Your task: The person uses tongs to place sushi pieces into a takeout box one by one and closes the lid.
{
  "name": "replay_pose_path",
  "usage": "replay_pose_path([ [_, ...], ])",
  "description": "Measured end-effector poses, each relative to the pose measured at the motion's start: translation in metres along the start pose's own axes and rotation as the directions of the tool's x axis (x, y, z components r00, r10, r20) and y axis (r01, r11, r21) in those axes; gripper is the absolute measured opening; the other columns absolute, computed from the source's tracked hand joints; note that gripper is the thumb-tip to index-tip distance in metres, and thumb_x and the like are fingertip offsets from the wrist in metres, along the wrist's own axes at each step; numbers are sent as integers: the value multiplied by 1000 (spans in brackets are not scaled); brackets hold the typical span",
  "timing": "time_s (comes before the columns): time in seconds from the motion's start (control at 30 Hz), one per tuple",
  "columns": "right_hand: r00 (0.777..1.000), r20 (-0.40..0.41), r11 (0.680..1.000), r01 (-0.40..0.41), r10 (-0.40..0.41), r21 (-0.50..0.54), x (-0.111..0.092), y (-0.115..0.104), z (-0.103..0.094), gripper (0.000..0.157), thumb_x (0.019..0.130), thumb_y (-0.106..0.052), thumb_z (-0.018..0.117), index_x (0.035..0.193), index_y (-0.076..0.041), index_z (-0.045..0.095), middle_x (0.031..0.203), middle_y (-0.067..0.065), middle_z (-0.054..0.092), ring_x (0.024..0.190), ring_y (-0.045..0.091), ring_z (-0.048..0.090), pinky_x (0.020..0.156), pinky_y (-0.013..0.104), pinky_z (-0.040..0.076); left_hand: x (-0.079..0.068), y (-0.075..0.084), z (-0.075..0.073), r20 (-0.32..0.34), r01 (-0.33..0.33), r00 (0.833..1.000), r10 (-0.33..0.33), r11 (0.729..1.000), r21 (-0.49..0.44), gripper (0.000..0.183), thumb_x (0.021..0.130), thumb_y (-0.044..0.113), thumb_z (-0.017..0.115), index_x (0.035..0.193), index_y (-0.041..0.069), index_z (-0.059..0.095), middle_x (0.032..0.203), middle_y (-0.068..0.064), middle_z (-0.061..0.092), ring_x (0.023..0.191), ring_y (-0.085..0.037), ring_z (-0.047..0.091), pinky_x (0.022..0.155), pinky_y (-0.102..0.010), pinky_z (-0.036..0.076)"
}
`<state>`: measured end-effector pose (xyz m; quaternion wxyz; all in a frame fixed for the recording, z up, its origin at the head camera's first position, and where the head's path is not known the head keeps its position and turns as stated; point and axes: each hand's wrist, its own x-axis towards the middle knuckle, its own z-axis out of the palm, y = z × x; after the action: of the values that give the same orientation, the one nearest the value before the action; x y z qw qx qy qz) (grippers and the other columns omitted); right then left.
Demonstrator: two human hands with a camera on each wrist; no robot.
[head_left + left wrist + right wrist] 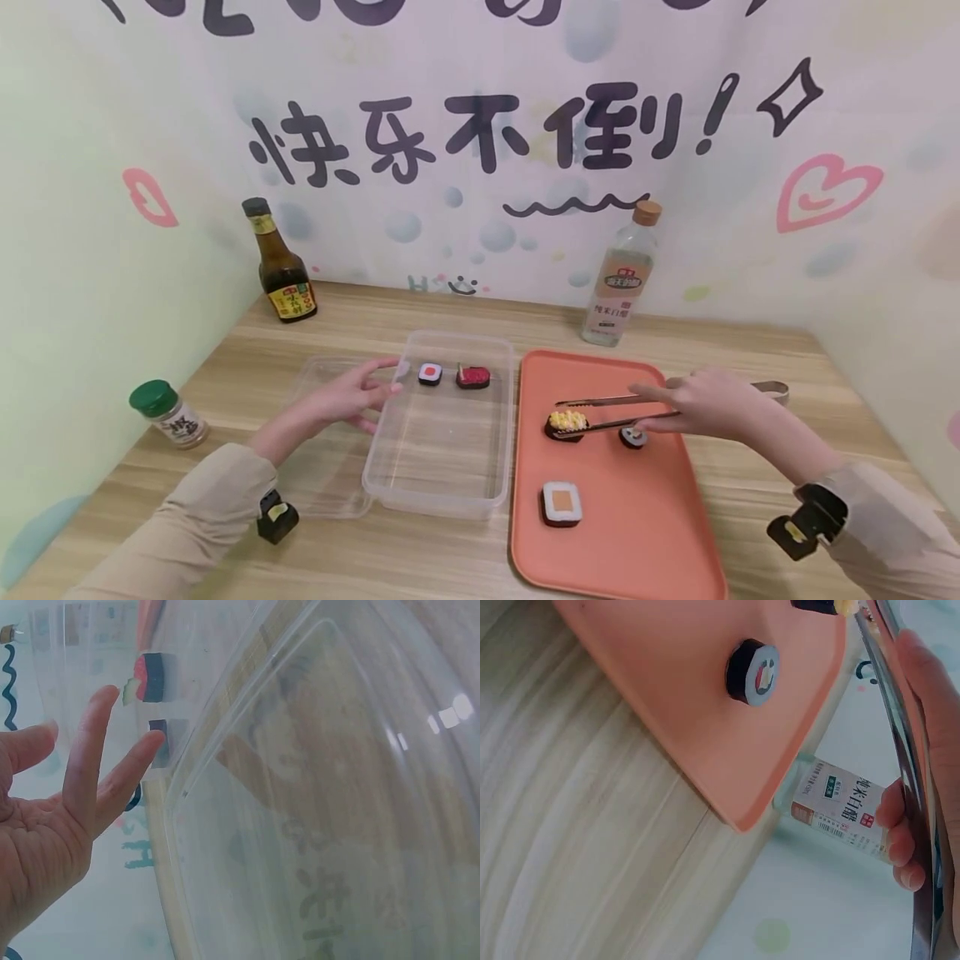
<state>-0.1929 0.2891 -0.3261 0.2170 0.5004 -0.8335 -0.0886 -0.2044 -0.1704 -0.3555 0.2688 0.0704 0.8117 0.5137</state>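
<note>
My right hand (705, 404) holds metal tongs (607, 401), whose tips stand on either side of a corn-topped sushi piece (567, 423) on the orange tray (622, 542). Below the tongs lies a small round sushi roll (762, 673). A larger square sushi piece (562, 503) sits near the tray's left edge. My left hand (345, 397), its fingers spread and mostly straight, has its fingertips at the left side of a clear plastic container (435, 498). Inside that container are a white sushi roll (430, 373) with a red centre and a red-topped sushi piece (472, 377).
Under my left forearm a clear lid (322, 487) lies on the wooden table. A dark sauce bottle (285, 271) stands at the back left, a green-capped shaker (171, 414) at the left edge. Behind the tray rises a clear vinegar bottle (621, 279), close to the wall.
</note>
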Motion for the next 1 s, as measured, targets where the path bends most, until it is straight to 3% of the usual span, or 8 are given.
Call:
replay_pose_path([
  [0.23, 999, 14, 999, 46, -46, -4, 7, -3, 3, 31, 81, -51, 58, 93, -22, 64, 39, -13, 31, 37, -1, 14, 34, 14, 10, -3, 0, 0, 4, 8, 1000, -8, 1000, -5, 64, 96, 28, 46, 146, 9, 11, 135, -35, 36, 113, -40, 53, 72, -35, 58],
  [0.47, 998, 45, 999, 47, -47, -12, 7, -4, 4, 30, 80, -50, 60, 92, -22, 61, 40, -13, 24, 39, -2, 12, 35, 14, 10, -4, -1, -2, 5, 6, 1000, -6, 1000, -11, 65, 95, 28, 47, 146, 9, 11, 135, -35, 37, 113, -40, 53, 72, -35, 58],
  [0.6, 995, 98, 999, 14, -17, 34, 8, -4, -1, 32, 82, -47, 59, 96, -19, 64, 42, -13, 30, 36, -2, 17, 33, 14, 18, -3, -2, -2, 4, 3, 1000, -3, 1000, -9, 65, 96, 28, 47, 146, 8, 11, 135, -35, 36, 114, -40, 52, 71, -34, 58],
  [0.73, 984, 168, 994, -80, 65, 81, 11, 0, -12, 41, 87, -48, 52, 103, -13, 66, 50, -8, 47, 36, 2, 32, 35, 18, 32, -1, -2, -2, 4, -4, 1000, 4, 1000, -6, 63, 96, 25, 46, 146, 7, 12, 135, -35, 36, 115, -41, 51, 70, -33, 59],
  [0.77, 984, 160, 992, -97, 83, 79, 13, 2, -14, 43, 88, -50, 49, 105, -13, 66, 52, -7, 50, 36, 3, 35, 36, 19, 34, -1, -2, -2, 5, -7, 1000, 7, 1000, -7, 63, 96, 25, 46, 146, 7, 12, 135, -35, 36, 115, -41, 51, 70, -33, 59],
  [0.87, 998, 27, 997, -64, 63, 33, 21, 9, -19, 53, 91, -55, 36, 104, -14, 66, 52, -4, 51, 36, 5, 32, 34, 22, 31, 0, -2, -2, 7, -10, 1000, 10, 1000, -12, 62, 96, 23, 46, 146, 7, 12, 134, -36, 37, 114, -41, 52, 70, -33, 59],
  [1.0, 987, -161, 999, -4, -2, -39, 43, 16, -21, 59, 93, -58, 22, 98, -17, 64, 43, -8, 35, 37, 3, 17, 34, 20, 16, 1, -2, -1, 11, -15, 1000, 15, 1000, -21, 62, 96, 22, 45, 146, 6, 11, 134, -36, 37, 114, -41, 52, 70, -34, 59],
])
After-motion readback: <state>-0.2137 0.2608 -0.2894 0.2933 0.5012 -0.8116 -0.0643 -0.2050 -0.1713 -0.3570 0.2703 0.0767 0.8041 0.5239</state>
